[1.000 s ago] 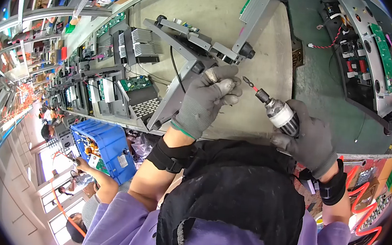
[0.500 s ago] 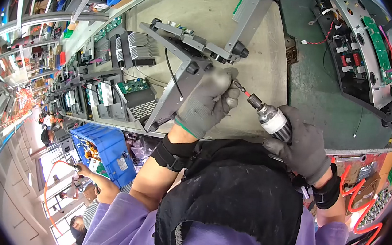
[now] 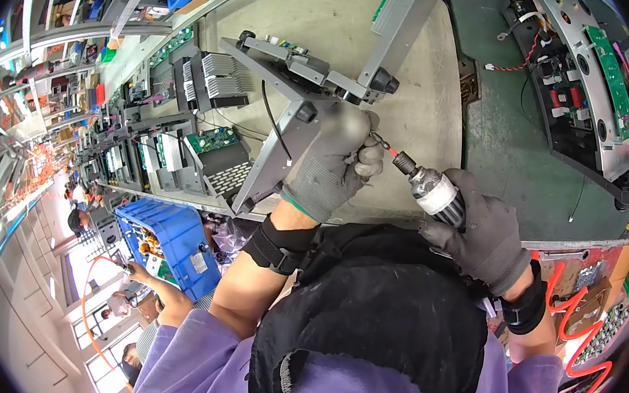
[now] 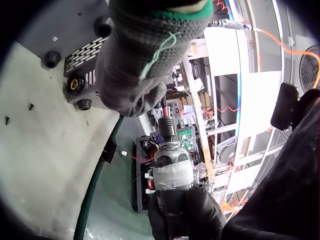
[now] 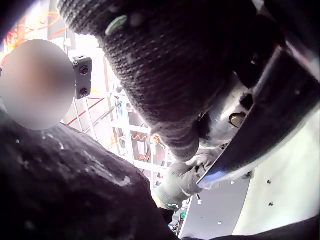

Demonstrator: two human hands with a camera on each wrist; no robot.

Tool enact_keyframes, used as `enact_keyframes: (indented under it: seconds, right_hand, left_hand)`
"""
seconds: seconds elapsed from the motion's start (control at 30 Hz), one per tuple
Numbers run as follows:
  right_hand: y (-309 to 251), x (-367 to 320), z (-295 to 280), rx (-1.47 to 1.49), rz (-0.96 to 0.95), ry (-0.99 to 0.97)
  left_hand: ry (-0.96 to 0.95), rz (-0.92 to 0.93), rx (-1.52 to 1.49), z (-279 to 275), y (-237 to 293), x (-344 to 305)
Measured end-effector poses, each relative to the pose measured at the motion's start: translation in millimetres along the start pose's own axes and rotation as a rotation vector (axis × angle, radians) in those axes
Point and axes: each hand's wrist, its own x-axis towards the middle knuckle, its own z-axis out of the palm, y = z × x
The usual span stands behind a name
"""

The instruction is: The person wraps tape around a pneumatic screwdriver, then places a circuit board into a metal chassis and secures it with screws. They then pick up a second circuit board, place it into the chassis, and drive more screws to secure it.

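My gloved right hand [image 3: 488, 236] grips a power screwdriver [image 3: 439, 196] with white tape round its body, pointed up and left. My gloved left hand [image 3: 325, 167] has its fingers curled at the tip of the driver's bit [image 3: 384, 146]. In the left wrist view the end of the bit [image 4: 165, 111] goes in under those fingertips; whether a screw is pinched there I cannot tell. Close beside the left hand stands a grey metal chassis [image 3: 272, 166] with black feet and a black cable. In the right wrist view the right glove [image 5: 155, 75] fills much of the picture.
Two small dark screws [image 4: 31, 106] lie on the pale mat [image 4: 45, 165]. An opened unit with a green circuit board [image 3: 606, 81] stands at the right. Heat sinks [image 3: 224, 74] and boards line the left. A blue crate [image 3: 174, 240] and another person's arm [image 3: 172, 300] are lower left.
The screwdriver has moved left and slightly up, so its bit now meets the left fingers, where a gap showed a second ago. Over the last half second both hands barely shift.
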Motion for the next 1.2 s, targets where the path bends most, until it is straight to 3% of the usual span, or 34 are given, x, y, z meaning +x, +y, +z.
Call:
enact_keyframes:
  seconds: [0.27,0.33,0.53,0.57,0.63,0.7,0.77,0.83,0.87,0.93,0.97,1.03,1.07,1.1,1.17,1.2]
  right_hand:
    - [3,3,-12,-0.173,0.011,-0.086]
    - [4,5,-15,-0.252,-0.03,-0.114]
    - [15,11,-14,-0.164,-0.063,-0.147]
    - [22,13,-9,-0.16,-0.06,-0.146]
    - [41,17,2,-0.051,0.0,-0.105]
    - [52,31,5,-0.029,0.071,-0.146]
    - [62,45,11,-0.005,0.146,-0.193]
    - [68,63,18,-0.033,0.243,-0.306]
    - [61,75,17,-0.109,0.348,-0.41]
    - [60,85,22,-0.114,0.357,-0.431]
    - [59,87,23,-0.123,0.364,-0.451]
    - [53,91,22,-0.127,0.374,-0.456]
    - [51,92,21,-0.131,0.381,-0.46]
    - [51,92,20,-0.133,0.382,-0.461]
    - [50,92,20,-0.116,0.359,-0.456]
    - [54,91,25,-0.118,0.358,-0.458]
  left_hand:
    - [0.064,0.117,0.334,13,4,2]
    - [0.126,0.099,0.622,15,7,2]
    - [0.22,-0.138,0.614,17,10,7]
    - [0.22,-0.143,0.617,19,8,5]
    - [0.335,-0.141,0.326,23,3,-2]
    - [0.359,-0.11,0.476,10,15,-9]
    - [0.439,0.108,1.159,3,26,-14]
    - [0.452,0.204,1.156,7,37,-4]
    - [0.42,0.477,1.306,9,42,5]
    - [0.316,1.077,1.609,7,55,34]
    - [0.316,1.073,1.608,10,58,43]
    - [0.321,1.026,1.929,26,64,57]
    - [0.332,0.882,2.113,27,66,64]
    - [0.333,0.883,2.11,27,66,72]
    - [0.245,0.465,2.285,29,63,87]
    - [0.245,0.35,2.195,34,66,89]
